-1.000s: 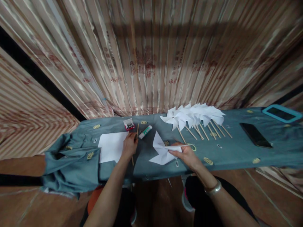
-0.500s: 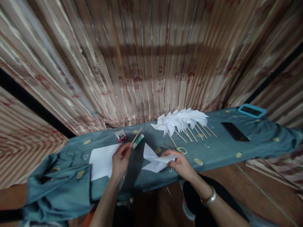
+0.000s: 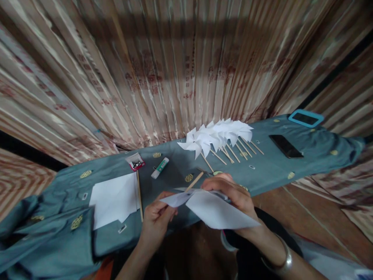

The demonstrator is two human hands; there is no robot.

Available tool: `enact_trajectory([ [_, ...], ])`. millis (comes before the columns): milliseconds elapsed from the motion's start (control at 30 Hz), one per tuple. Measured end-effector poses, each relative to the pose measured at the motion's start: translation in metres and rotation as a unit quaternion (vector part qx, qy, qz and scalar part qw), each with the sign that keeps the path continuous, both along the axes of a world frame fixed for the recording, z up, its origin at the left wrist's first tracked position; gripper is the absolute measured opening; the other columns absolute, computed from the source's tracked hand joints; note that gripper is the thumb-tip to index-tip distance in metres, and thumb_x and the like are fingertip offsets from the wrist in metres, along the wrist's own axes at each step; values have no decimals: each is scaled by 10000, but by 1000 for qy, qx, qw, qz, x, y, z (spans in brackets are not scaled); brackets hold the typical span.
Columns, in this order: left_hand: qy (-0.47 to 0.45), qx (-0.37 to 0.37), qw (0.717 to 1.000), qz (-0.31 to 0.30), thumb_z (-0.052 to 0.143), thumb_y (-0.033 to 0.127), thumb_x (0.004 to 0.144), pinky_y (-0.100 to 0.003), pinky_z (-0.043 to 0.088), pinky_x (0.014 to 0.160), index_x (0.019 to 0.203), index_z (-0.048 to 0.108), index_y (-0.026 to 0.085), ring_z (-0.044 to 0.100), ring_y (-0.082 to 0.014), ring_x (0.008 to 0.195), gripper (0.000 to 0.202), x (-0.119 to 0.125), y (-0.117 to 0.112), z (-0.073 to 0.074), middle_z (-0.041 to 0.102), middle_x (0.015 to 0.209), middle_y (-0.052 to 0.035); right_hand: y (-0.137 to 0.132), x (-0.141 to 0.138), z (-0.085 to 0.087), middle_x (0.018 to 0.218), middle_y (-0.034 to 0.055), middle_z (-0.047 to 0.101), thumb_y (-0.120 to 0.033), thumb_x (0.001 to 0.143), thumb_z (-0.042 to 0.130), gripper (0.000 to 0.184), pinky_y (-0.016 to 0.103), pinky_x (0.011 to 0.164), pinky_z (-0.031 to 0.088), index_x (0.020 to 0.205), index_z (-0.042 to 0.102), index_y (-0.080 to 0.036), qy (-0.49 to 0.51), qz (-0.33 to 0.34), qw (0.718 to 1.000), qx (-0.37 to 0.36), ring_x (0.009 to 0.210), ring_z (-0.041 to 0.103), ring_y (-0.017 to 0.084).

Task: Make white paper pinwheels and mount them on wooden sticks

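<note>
In front of me a folded white paper pinwheel (image 3: 215, 212) is held above the table's near edge. My right hand (image 3: 233, 192) is closed on its top and right side, fingers over the centre. A wooden stick (image 3: 194, 181) slants up from behind the paper; its lower part is hidden and lines up with the fingers of my left hand (image 3: 159, 216). That hand is pinched closed at the paper's left corner, which overlaps the fingertips. Whether stick and paper are joined, I cannot tell.
A row of finished pinwheels (image 3: 201, 142) lies on the cloth-covered table (image 3: 171, 175), near scissors (image 3: 217, 173). A glue stick (image 3: 160, 168), a small box of metal pins (image 3: 135, 162), white paper sheets (image 3: 113, 200) and another stick (image 3: 140, 196) are left. Right are a phone (image 3: 285, 146) and a blue-framed device (image 3: 305, 118).
The hands have come together: the stick moved right and down to behind the pinwheel paper, which my right hand has lifted and tilted. The view has shifted slightly.
</note>
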State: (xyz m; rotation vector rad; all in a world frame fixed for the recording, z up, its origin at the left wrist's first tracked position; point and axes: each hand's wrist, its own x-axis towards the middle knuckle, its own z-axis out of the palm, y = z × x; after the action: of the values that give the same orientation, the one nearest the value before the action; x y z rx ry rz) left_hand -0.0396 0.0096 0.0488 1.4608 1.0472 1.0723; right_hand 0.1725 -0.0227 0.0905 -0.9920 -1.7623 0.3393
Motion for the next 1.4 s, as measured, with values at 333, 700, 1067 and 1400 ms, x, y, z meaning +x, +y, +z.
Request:
enact_trajectory([
  [333,132,204,969,49,613,165,832,-221,530,704,828,772,214,675,-155,765,167,-9,-5,2,717,811,-37,-4,5,-1,936,62,724,-235,884,603,199,398,809,478,1083,619,-238,-8,3,1000,23,896,662,237],
  [700,190,268,942,73,619,144,830,-190,524,710,861,763,216,678,-134,756,165,-8,-3,5,711,823,-27,-5,10,-3,949,55,721,-194,856,635,220,390,800,494,1068,631,-253,-1,-16,1000,14,885,662,230],
  [1067,210,244,942,95,619,228,830,-223,535,688,816,765,226,662,-151,727,147,-7,-3,5,708,784,-31,-6,13,0,950,56,730,-163,850,617,228,385,794,512,1057,647,-252,-3,-23,1000,16,871,685,226],
  [1400,206,282,932,101,634,167,813,-193,519,662,818,752,225,659,-127,704,131,-4,-3,6,697,776,-6,-6,14,-3,919,56,722,-230,891,608,169,392,784,510,1055,644,-248,17,-12,1000,4,865,674,223],
])
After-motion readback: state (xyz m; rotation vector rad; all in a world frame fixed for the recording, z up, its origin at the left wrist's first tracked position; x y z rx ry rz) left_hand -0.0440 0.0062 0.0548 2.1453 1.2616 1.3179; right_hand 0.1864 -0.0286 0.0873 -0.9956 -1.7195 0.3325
